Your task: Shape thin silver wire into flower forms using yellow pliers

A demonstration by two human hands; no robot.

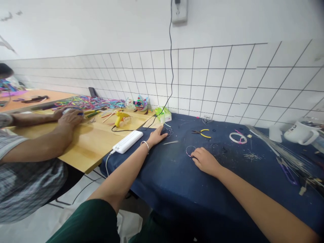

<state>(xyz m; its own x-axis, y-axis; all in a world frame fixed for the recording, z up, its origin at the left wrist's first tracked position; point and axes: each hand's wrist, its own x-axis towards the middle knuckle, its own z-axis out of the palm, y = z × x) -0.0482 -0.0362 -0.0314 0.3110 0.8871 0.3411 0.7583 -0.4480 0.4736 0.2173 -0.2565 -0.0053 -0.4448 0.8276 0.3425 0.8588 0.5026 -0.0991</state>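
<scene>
My right hand (205,161) rests low over the dark blue cloth, its fingers pinched on the near right side of a thin wire ring (187,151) with a few pinkish bits on it. Farther left, my left hand (157,136) lies on the cloth with finger and thumb apart, a bracelet round its wrist. Its fingertips are at a thin wire piece bent into several loops (170,132); whether they touch it I cannot tell. A flat pale strip (171,142) lies just right of that hand. Pliers with yellow handles (202,133) lie beyond, between the two hands.
A white power bank (128,141) with a cable lies left of my left forearm. A yellow glue gun (121,118) is on the wooden table, where a co-worker's hands (69,116) work. Rightward are a white coil (238,138), long wires (280,150), purple-handled scissors (287,171) and a mug (300,131).
</scene>
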